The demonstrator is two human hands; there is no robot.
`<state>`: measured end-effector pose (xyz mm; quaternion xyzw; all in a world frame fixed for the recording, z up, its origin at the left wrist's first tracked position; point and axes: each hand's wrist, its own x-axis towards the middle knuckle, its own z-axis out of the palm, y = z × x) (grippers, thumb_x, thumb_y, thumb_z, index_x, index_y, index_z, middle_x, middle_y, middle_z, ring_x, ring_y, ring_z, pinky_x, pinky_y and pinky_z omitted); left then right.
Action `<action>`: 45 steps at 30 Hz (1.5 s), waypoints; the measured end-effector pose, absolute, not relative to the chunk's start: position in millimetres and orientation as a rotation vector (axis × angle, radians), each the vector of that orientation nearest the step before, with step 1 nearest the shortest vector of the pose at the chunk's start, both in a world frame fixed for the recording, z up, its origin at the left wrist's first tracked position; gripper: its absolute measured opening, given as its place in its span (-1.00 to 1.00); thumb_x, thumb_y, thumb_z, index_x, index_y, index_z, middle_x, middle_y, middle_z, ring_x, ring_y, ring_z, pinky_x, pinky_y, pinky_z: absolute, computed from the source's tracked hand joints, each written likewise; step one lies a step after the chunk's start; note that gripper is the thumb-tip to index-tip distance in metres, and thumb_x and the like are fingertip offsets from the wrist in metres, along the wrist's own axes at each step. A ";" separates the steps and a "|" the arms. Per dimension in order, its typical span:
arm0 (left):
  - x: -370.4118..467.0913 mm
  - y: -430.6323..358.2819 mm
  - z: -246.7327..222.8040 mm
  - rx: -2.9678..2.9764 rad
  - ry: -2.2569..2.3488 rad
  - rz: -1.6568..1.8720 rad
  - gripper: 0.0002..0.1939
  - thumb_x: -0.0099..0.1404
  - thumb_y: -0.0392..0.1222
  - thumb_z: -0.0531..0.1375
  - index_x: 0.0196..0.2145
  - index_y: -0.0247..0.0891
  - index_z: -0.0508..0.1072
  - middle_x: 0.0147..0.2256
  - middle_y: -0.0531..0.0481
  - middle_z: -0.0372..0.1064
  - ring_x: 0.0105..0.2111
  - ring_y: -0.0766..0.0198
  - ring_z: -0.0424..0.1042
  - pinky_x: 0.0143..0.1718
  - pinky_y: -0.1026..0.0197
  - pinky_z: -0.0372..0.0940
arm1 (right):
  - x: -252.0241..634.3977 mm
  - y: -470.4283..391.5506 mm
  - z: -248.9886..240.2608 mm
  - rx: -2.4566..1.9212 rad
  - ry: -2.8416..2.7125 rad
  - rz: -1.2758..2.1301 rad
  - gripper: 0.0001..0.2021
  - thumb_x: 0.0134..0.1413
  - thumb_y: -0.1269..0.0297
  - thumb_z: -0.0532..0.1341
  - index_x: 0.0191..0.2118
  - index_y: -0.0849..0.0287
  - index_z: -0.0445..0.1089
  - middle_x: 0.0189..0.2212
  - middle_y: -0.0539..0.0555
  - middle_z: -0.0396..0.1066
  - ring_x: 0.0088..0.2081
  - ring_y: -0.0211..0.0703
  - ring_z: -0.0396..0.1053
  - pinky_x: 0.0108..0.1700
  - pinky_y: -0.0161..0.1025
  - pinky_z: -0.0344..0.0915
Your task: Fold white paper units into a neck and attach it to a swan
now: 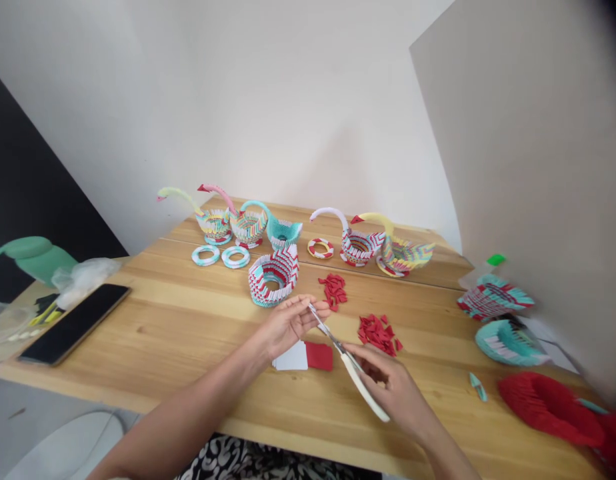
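My right hand (388, 383) is wrapped round a pair of scissors (358, 380) with long white handles. The narrow metal blades reach up and left to the fingertips of my left hand (291, 325). Its thumb and fingers are pinched together at the scissor tips; what they hold is too small to make out. Below my hands lie a stack of white paper slips (291, 358) and red paper slips (319, 357). Two heaps of folded red paper pieces, a nearer red heap (379, 333) and a farther red heap (334, 291), rest beyond the blades.
A red, white and blue folded-paper body (275, 277) stands just past my left hand. Several paper swans (249, 227) and paper rings (205, 255) line the back. A phone (75, 325) lies left; a red paper piece (548, 403) sits right.
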<state>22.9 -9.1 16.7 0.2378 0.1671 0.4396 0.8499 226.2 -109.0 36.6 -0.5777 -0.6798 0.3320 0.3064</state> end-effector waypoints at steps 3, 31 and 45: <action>23.1 -10.1 18.6 0.514 0.365 0.933 -0.91 0.22 -0.30 0.26 -0.32 -0.38 0.43 -0.25 -0.21 0.53 -0.20 0.12 0.53 0.04 0.07 0.27 | 226.0 -112.9 33.0 -1.541 -1.896 0.727 -0.67 0.13 0.20 0.15 0.00 0.09 0.45 -0.29 0.10 0.47 -0.38 -0.17 0.37 -0.29 -0.28 0.33; 26.3 -11.7 19.2 0.687 0.404 1.010 -0.83 0.18 -0.23 0.30 -0.32 -0.37 0.42 -0.27 -0.15 0.52 -0.21 0.13 0.52 -0.03 0.11 0.28 | 218.7 -118.1 24.0 -1.486 -1.960 0.322 -0.64 0.13 0.28 0.14 0.05 0.11 0.41 -0.25 0.17 0.43 -0.26 -0.09 0.42 -0.15 -0.20 0.35; 28.4 -7.5 5.7 0.561 0.372 1.034 -0.83 0.18 -0.25 0.30 -0.29 -0.36 0.42 -0.22 -0.17 0.53 -0.15 0.11 0.51 0.10 0.02 0.22 | 346.8 -81.9 15.6 -2.036 -1.549 0.193 -0.54 0.03 0.07 0.15 0.04 0.13 0.39 -0.11 0.22 0.47 -0.15 0.09 0.43 -0.21 -0.12 0.33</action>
